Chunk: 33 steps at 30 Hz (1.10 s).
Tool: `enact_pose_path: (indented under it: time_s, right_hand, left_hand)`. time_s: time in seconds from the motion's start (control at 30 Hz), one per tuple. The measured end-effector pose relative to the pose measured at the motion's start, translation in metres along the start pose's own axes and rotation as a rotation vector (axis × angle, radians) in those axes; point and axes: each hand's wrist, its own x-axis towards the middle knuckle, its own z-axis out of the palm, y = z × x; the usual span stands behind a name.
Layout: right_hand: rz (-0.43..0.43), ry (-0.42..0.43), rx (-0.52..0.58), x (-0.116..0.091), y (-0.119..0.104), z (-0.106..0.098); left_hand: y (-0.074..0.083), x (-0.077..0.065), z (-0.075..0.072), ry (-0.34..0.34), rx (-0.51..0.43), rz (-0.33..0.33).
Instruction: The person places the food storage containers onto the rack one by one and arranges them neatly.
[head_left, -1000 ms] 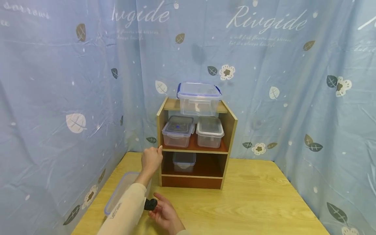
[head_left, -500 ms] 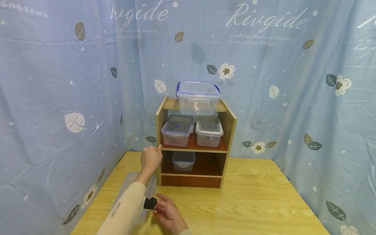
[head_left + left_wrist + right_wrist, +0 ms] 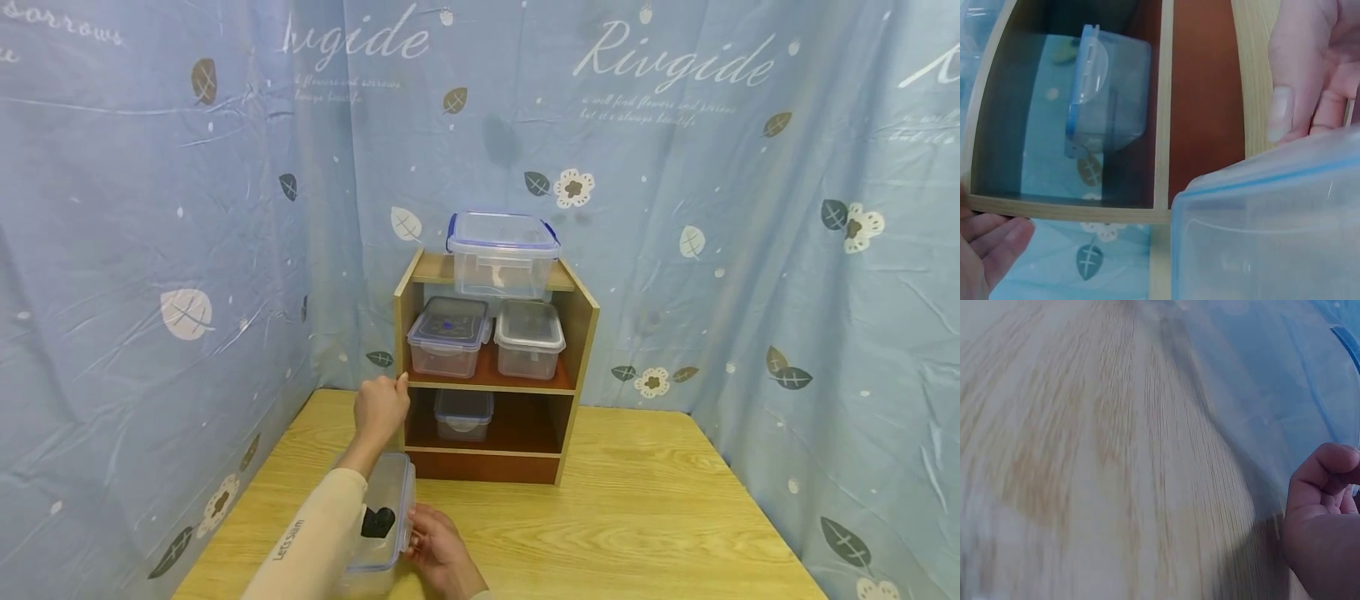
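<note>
My left hand [image 3: 381, 410] grips the left side panel of a small wooden shelf [image 3: 495, 385] at about mid height; its fingertips [image 3: 1013, 234] show at the panel's edge in the left wrist view. Below the left forearm, a clear food container [image 3: 386, 479] with a blue-rimmed lid is at the shelf's front left, tilted, partly hidden by the sleeve. My right hand [image 3: 442, 550] holds its right side, with curled fingers [image 3: 1316, 472] at the edge in the right wrist view. In the left wrist view, the right thumb [image 3: 1288, 100] lies just beyond the container's rim.
A large blue-clipped container [image 3: 502, 254] stands on the shelf's top. Two lidded containers, one blue-rimmed [image 3: 448, 337] and one white-rimmed [image 3: 528, 340], fill the middle level. A smaller container [image 3: 463, 415] sits below. The wooden table [image 3: 637, 500] extends right; a blue curtain [image 3: 225, 208] surrounds it.
The clear container has come rightward from the table's left side, under the left forearm, to the right hand. The right hand has shifted slightly right. The left hand keeps its grip on the shelf.
</note>
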Motion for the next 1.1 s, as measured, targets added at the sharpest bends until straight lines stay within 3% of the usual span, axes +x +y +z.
enact_pose_path:
  time_s: [0.37,0.83,1.1]
  right_hand:
    - [-0.048,0.035,-0.111,0.0,-0.005,-0.021]
    - [-0.096,-0.014,-0.156,-0.008,-0.016,-0.048]
    - [-0.11,0.015,-0.137,-0.024,-0.04,-0.061]
  left_hand:
    - [0.0,0.002,-0.002,0.0,0.007,0.001]
    - [-0.005,0.001,-0.003,0.011,0.011,0.021]
    - [-0.003,0.0,-0.002,-0.001,-0.018,0.013]
